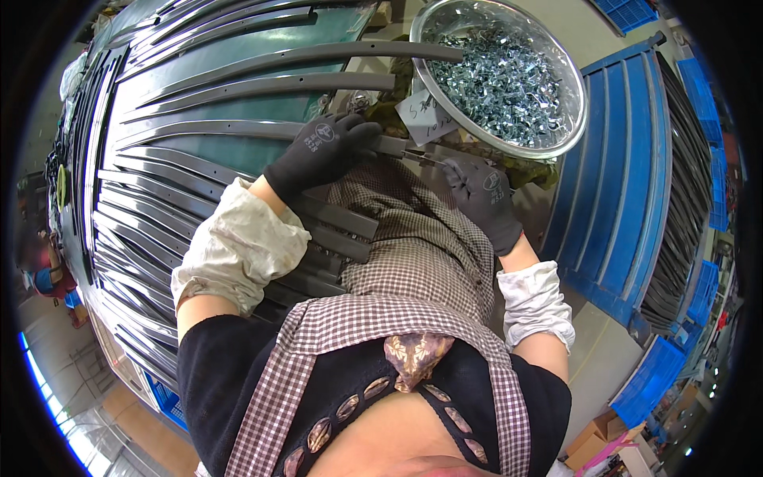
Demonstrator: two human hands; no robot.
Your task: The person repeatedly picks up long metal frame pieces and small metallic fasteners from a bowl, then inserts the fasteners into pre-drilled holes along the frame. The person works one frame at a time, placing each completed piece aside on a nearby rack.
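Note:
My left hand [324, 153], in a black glove, is closed around a long dark grey strip [238, 127] near its right end. That end pokes out past my fingers above my lap. My right hand [483, 199], also gloved in black, is closed with thumb and fingers pinched on a thin metal piece [425, 157]. The piece touches or nearly touches the strip's end; its exact kind is too small to make out. Just beyond my right hand stands a round metal bowl [574, 119] heaped with small shiny metal clips [501, 87].
Many similar grey strips [159, 215] lie across the green-topped table [230, 75] on the left, some overhanging its edge. A white card [425, 118] with handwriting leans by the bowl. To the right stands a blue ribbed metal container [608, 191] beside a stack of dark strips [683, 199].

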